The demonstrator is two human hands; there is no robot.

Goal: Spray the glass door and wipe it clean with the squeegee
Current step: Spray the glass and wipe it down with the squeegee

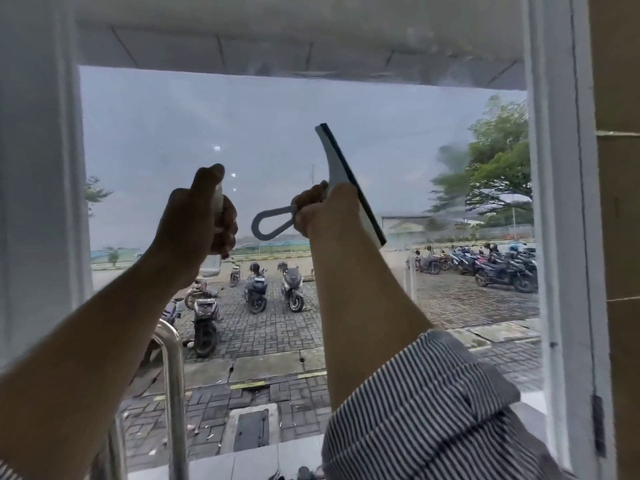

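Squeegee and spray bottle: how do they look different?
The squeegee is in the right hand; the spray bottle is in the left hand. The squeegee shows almost whole, with a long tilted blade and a looped handle; the spray bottle is mostly hidden inside the fist. The squeegee is solid pale grey with a dark edge; the spray bottle looks see-through. Both are held up in front of the glass door.

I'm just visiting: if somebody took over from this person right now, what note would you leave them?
Left hand grips the spray bottle, raised near the glass door.
Right hand grips the squeegee, blade tilted, at mid-pane.
Done: a misty patch at upper right looks sprayed.
Left: wipe that patch and likely the rest; whether the blade touches the glass I cannot tell.
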